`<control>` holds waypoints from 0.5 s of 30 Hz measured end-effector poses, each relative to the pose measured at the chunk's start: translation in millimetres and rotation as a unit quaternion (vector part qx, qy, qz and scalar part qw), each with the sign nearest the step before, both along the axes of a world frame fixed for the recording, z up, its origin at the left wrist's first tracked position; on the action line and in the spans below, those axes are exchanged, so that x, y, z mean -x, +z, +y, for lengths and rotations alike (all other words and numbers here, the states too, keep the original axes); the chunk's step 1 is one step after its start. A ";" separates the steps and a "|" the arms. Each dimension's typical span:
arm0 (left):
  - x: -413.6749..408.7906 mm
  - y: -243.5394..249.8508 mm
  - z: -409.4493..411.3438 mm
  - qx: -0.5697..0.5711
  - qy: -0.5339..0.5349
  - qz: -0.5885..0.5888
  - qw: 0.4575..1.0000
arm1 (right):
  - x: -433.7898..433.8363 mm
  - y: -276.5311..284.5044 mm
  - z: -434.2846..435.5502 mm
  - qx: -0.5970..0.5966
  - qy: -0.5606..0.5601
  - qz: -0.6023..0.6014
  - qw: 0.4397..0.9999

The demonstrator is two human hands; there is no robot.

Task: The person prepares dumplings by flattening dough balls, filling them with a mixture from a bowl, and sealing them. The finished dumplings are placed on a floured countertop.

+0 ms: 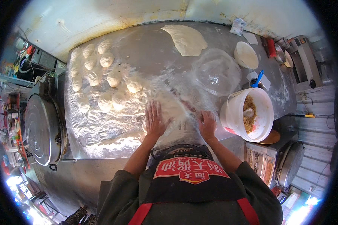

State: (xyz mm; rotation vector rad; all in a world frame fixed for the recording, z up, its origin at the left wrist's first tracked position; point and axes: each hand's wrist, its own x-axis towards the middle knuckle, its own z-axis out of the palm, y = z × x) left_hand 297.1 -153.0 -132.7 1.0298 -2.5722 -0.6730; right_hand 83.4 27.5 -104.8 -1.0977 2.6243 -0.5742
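My left hand [155, 120] lies flat at the left edge of a thin, floured dough sheet [171, 108], fingers stretched forward. On the right, my right hand [207, 123] is curled low over the table, beside the sheet. A dark, reddish-brown strip [187, 104], perhaps a floured rolling pin, runs diagonally toward its fingers. Whether the hand grips it is hidden. Several floured dough balls [114, 78] rest on the left of the metal table [140, 42]. A larger flat dough piece [187, 40] lies at the far side.
By my right hand stands a white bucket [228, 115] with brown filling [249, 121] inside. Clear plastic film [217, 71] and a pale bowl [245, 55] lie beyond it. A blue-handled utensil [259, 77] rests nearby. A large round metal cooker [42, 129] is left of the table.
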 end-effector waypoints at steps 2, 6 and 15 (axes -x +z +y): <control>-18.2 10.1 1.1 0.002 0.018 0.107 0.994 | -9.6 0.0 -4.3 0.035 0.099 0.028 0.994; -86.3 29.2 20.7 0.018 0.032 0.070 0.997 | -41.1 -10.6 -0.3 0.001 0.292 0.087 0.952; -22.3 5.6 -82.0 0.098 0.071 -0.083 0.989 | -23.2 -7.7 -117.6 -0.035 0.229 0.180 0.956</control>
